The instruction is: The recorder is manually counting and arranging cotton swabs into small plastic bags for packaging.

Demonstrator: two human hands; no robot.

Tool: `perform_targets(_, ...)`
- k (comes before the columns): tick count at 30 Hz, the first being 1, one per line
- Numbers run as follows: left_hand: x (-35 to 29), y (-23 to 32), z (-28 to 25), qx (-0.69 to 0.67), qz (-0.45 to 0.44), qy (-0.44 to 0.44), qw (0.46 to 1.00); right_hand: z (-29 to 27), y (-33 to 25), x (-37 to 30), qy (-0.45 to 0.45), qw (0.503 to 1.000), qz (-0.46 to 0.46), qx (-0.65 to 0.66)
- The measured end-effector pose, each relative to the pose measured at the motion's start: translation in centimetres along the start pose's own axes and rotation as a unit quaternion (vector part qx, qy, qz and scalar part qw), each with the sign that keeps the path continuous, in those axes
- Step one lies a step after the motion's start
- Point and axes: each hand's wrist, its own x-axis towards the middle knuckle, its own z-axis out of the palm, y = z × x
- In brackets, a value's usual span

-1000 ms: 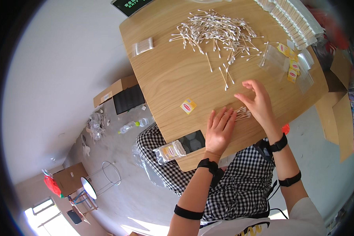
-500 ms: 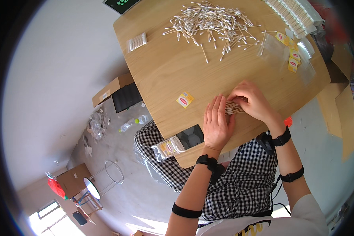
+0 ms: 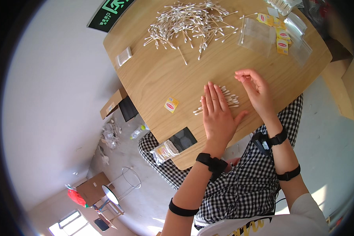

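My left hand (image 3: pixel 218 118) lies flat with fingers stretched over a small bunch of cotton swabs (image 3: pixel 230 98) on the wooden table. Swab tips stick out on both sides of it; the middle of the bunch is hidden under the palm. Raised just right of these swabs, my right hand (image 3: pixel 257 92) is open, its fingers loosely bent and nothing visible in them. To the left of the bunch lies a small yellow-and-white card (image 3: pixel 171 105). A large loose pile of cotton swabs (image 3: pixel 188 23) spreads across the far part of the table.
At the far right are clear plastic bags (image 3: pixel 257 37) and several yellow cards (image 3: pixel 282 46). A small swab pack (image 3: pixel 124 56) sits by the left edge. Near the front-left corner, a filled swab bag (image 3: pixel 164 152) adjoins a dark flat object (image 3: pixel 183 139). An exit sign (image 3: pixel 109 13) stands beyond.
My right hand has lifted off the swabs and moved away to the right. The bunch is now spread out flatter under my left hand. The whole view has shifted.
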Motion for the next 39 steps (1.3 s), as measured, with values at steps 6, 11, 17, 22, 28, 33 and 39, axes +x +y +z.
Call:
perform_targets(6, 0.5, -0.4, 0.5, 0.017, 0.015, -0.007, 1.000, 0.1, 0.0, -0.1, -0.089, 0.954, -0.165, -0.233)
perform_targets(11, 0.0, 0.0, 0.9, -0.007, 0.005, 0.015, 1.000, 0.8, 0.0, 0.4, -0.066, 0.960, -0.146, -0.230)
perform_targets(17, -0.4, 0.5, 1.0, -0.014, -0.003, 0.020, 1.000, 0.4, -0.1, 0.6, -0.082, 0.968, -0.120, -0.203)
perform_targets(22, -0.4, 0.3, 1.0, -0.016, -0.011, 0.014, 1.000, 0.7, -0.4, 0.5, -0.082, 0.964, -0.129, -0.217)
perform_targets(28, -0.2, 0.6, 1.3, -0.026, -0.010, 0.016, 0.999, 0.1, -0.5, 0.3, -0.059, 0.962, -0.142, -0.224)
perform_targets(33, -0.4, 0.3, 0.8, -0.050, -0.010, 0.014, 0.999, -5.8, -7.0, -1.2, -0.205, 0.962, -0.038, -0.178)
perform_targets(39, -0.9, -0.1, -0.3, -0.116, -0.002, 0.043, 0.992, -5.6, -5.6, -9.7, -0.393, 0.837, -0.100, -0.367)
